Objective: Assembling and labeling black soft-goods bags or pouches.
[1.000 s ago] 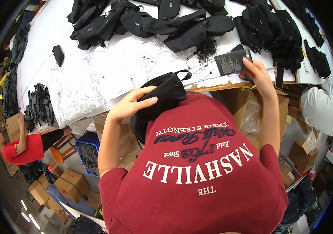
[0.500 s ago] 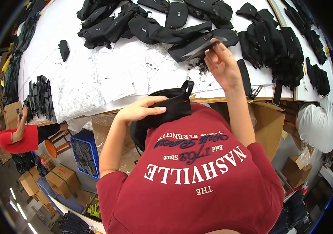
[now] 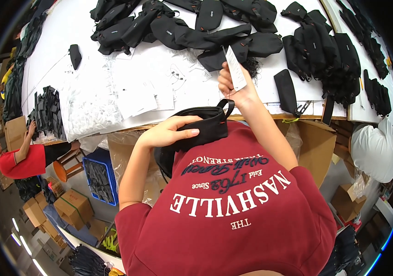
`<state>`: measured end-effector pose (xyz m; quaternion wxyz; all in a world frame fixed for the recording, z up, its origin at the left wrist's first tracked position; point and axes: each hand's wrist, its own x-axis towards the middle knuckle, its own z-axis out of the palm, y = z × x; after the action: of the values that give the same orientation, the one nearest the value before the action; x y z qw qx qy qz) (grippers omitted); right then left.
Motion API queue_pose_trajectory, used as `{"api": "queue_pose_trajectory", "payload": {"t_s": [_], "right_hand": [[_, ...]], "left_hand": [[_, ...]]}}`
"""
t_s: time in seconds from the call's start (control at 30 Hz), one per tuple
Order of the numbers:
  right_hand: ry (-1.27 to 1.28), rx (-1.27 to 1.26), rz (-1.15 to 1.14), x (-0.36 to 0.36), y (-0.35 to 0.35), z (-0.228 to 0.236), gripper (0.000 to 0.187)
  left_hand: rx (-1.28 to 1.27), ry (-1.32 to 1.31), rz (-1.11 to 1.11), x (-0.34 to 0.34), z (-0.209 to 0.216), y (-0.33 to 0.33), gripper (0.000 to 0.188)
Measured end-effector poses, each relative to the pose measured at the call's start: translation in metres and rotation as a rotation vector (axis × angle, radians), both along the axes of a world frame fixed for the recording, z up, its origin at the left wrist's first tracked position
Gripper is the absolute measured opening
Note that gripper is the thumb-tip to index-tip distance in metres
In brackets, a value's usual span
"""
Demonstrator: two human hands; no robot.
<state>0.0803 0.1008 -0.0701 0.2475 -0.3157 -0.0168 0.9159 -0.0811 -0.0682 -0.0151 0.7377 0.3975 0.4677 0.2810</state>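
Two closed grips: black pouch (image 3: pixel 214 127) in the left hand (image 3: pixel 169 132), white tag (image 3: pixel 236 71) in the right hand (image 3: pixel 244 94)

Blue crate (image 3: pixel 97 155) near orange stool (image 3: pixel 59 170)

matt black cloth pouch (image 3: pixel 211 128), smooth white card tag (image 3: pixel 235 69), glossy plastic packets (image 3: pixel 88 108)

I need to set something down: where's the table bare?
Mostly bare: white tabletop left of the lone small pouch, and between it and the black pouch heap. Crowded: beneath that heap and the clear plastic pile.
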Motion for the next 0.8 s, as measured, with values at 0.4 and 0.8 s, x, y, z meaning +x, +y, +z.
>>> {"api": "queue_pose_trajectory", "payload": {"t_s": [0.4,0.8], "right_hand": [[-0.545,0.994,-0.394,0.006,0.02,0.034,0.019],[-0.85,1.601,0.534,0.033,0.007,0.04,0.016]], "left_hand": [[0.529,0.831,0.062,0.005,0.016,0.016,0.02],[0.919,0.813,0.051,0.016,-0.005,0.062,0.025]]}}
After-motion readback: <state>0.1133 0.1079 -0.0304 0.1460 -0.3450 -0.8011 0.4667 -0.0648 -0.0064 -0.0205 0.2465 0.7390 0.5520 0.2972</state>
